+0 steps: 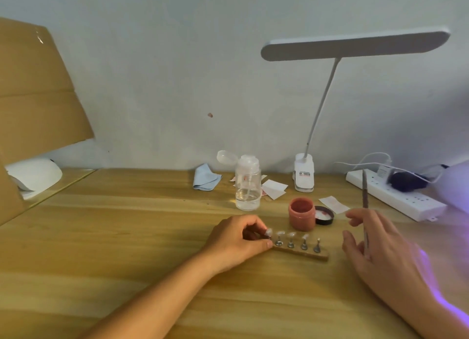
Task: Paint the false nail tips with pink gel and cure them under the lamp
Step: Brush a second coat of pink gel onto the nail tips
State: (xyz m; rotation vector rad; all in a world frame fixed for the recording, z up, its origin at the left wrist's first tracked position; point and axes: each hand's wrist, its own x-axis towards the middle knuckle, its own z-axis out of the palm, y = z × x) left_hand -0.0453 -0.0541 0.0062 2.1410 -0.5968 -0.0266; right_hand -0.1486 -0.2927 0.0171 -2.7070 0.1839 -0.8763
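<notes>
Left hand (238,239): fingers pinch leftmost nail tip (269,232) on holder strip (304,254), mid tabletop (127,237). Right hand (375,244): fingers spread, brush (365,201) apparently pinched loosely. Risk: brush slips; a tug tips the strip toward open pink gel jar (302,215).

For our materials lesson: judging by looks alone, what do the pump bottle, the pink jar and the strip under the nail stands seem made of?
Pump bottle: clear, glossy plastic or glass; liquid and tube show through.
Pink jar: likely opaque plastic, dull finish; no highlights.
Strip: seemingly wood, matte brown; too small to see grain.
</notes>
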